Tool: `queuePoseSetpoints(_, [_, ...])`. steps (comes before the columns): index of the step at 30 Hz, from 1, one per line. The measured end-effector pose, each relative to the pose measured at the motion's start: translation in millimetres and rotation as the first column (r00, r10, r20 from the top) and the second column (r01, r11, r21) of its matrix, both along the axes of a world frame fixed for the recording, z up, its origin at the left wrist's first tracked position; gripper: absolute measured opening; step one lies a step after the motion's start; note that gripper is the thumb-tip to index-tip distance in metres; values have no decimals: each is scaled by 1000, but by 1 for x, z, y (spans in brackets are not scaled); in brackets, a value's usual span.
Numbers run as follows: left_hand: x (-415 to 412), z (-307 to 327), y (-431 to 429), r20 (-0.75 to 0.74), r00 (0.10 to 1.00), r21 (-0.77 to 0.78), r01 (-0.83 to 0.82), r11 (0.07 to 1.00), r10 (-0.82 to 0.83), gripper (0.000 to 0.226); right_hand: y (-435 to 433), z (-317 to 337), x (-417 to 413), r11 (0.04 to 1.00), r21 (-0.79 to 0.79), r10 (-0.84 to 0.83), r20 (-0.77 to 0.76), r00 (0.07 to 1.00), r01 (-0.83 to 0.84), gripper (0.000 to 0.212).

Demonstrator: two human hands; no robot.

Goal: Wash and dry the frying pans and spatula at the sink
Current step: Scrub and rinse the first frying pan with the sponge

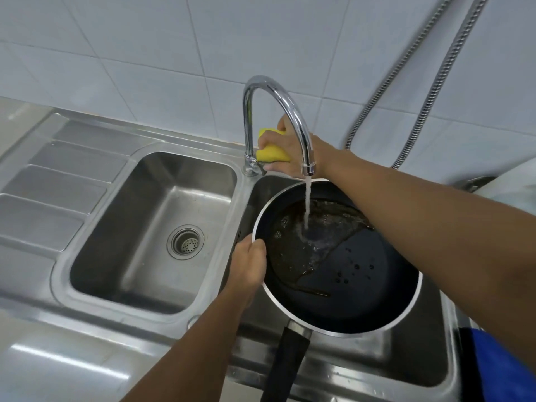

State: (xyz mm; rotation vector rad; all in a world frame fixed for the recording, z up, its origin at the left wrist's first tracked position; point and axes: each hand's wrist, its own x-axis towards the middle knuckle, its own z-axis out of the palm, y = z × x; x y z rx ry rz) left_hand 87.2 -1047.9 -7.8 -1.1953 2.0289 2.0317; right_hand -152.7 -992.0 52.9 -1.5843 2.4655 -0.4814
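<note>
We judge washing barely begun: our left hand (251, 266) grips the greasy frying pan (362, 285) by its 9 o'clock rim under the running tap (269, 84) over the right basin (429, 367), while our right hand (287, 143) clutches a yellow sponge (272, 154) at 12 o'clock (drying, spatula outstanding).

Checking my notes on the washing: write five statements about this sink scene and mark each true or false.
1. Water runs from the tap into the frying pan. True.
2. The right hand holds a green cloth. False: it grips a yellow sponge.
3. The left hand grips the pan's rim. True.
4. The pan sits in the left basin. False: it is held over the right basin.
5. The pan's handle points toward the wall. False: it points back toward the person.
</note>
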Motion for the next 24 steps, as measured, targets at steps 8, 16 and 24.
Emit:
queuePoseSetpoints(8, [-3, -6, -5, 24, 1000, -28, 1, 1000, 0, 30, -28, -21, 0, 982, -124, -120, 186, 975, 145, 42])
queuePoseSetpoints(16, [-11, -8, -2, 27, 1000, -11, -15, 1000, 15, 31, -33, -16, -11, 977, -147, -112, 268, 957, 156, 47])
queuePoseSetpoints(24, [-15, -7, -3, 25, 999, -6, -27, 1000, 27, 29, -47, -35, -12, 979, -93, -176, 85, 981, 184, 44])
